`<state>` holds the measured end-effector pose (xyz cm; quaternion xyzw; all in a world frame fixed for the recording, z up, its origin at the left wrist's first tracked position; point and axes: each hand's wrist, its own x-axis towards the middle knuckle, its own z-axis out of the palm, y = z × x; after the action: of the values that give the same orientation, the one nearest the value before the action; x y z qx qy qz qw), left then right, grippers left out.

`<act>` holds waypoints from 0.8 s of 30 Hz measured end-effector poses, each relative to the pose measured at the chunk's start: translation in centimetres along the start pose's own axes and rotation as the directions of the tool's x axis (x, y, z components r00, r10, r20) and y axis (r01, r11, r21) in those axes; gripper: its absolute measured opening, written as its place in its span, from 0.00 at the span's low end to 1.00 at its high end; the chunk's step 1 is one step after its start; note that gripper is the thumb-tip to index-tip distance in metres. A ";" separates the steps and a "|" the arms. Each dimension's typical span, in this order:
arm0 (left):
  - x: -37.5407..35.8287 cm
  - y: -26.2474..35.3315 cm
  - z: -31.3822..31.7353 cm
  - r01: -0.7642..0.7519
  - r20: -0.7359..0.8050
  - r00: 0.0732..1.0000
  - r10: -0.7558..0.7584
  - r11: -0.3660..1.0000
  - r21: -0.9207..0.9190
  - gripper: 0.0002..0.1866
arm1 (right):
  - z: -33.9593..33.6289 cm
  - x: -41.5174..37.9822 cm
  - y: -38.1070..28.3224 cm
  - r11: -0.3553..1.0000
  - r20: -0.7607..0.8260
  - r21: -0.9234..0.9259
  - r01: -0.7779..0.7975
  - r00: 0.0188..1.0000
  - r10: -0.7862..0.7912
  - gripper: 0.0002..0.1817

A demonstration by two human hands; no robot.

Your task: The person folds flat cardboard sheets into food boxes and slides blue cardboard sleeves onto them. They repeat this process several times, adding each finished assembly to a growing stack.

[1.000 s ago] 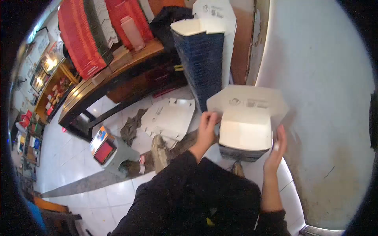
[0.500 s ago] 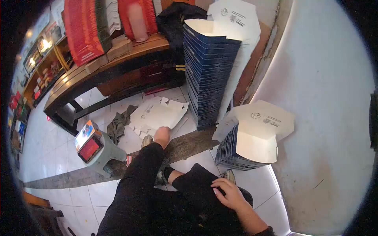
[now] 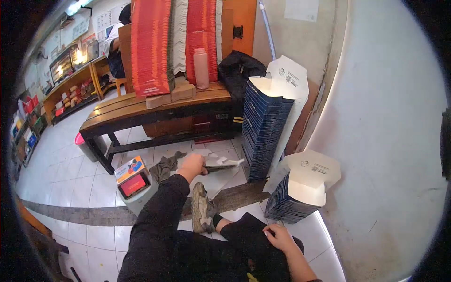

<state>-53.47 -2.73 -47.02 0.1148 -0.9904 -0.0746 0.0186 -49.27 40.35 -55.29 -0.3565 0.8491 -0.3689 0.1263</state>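
Note:
My left hand (image 3: 192,167) is closed on the edge of a flat cardboard box blank (image 3: 218,160), white with cut flaps. The blank is tilted and seen nearly edge-on, low over the floor beyond my shoe. On my knee rests my right hand (image 3: 280,237), fingers loosely bent and apart, with nothing in it. To its upper right stands a short stack of nested boxes (image 3: 293,197), navy outside and cream inside, the top one with a printed lid raised. Behind that rises a tall stack of the same boxes (image 3: 265,131).
A wooden bench (image 3: 155,108) bears tall red stacks (image 3: 152,47) and a pink bottle (image 3: 201,68). A phone (image 3: 134,184) and a small box (image 3: 129,169) sit on a stool (image 3: 141,199). A grey cloth (image 3: 164,167) lies nearby. At the right is a pale wall (image 3: 385,141).
My left hand has closed on the cardboard blank and tilted it up from lying flat. My right hand stays on my knee. The view has tipped upward, showing more of the room.

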 end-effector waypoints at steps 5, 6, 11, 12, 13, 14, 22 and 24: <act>-7.3 0.9 3.2 -0.087 0.162 0.980 0.118 0.979 -0.186 0.12 | 0.3 -0.5 0.1 0.999 -0.049 -0.018 -0.036 0.998 0.035 0.10; -9.3 1.3 3.6 -0.106 0.180 0.972 0.150 0.967 -0.233 0.10 | 0.4 -0.5 0.2 0.999 -0.041 -0.013 -0.030 0.999 0.029 0.10; -20.6 6.0 2.8 -0.366 -0.179 0.926 0.333 0.908 -0.204 0.17 | 2.4 0.3 -1.6 0.864 -0.139 0.501 -0.049 0.981 0.137 0.13; -22.4 7.2 3.0 -0.405 -0.204 0.907 0.370 0.897 -0.175 0.18 | 3.2 0.4 -2.8 0.699 -0.140 0.714 -0.042 0.970 0.201 0.15; -24.4 8.8 2.4 -0.425 -0.196 0.900 0.389 0.883 -0.200 0.20 | 2.7 0.5 -6.4 0.417 0.015 0.895 -0.159 0.944 0.329 0.18; -26.1 10.2 2.2 -0.438 -0.188 0.896 0.402 0.869 -0.228 0.21 | 2.9 1.0 -8.0 0.420 0.047 0.889 -0.184 0.948 0.316 0.18; -30.6 12.6 4.0 -0.435 -0.213 0.875 0.434 0.514 -0.740 0.34 | 4.3 2.1 -9.5 0.833 -0.330 0.551 0.052 0.930 0.160 0.22; -30.6 11.9 2.7 -0.160 -0.117 0.960 0.254 0.155 -0.975 0.43 | 2.9 1.4 -11.3 0.726 -0.365 0.670 0.153 0.920 0.143 0.21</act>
<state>-26.50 16.19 -48.52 -0.0625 -0.7207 -0.6878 0.0607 -43.09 32.46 -49.19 -0.2050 0.6583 -0.7204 0.0753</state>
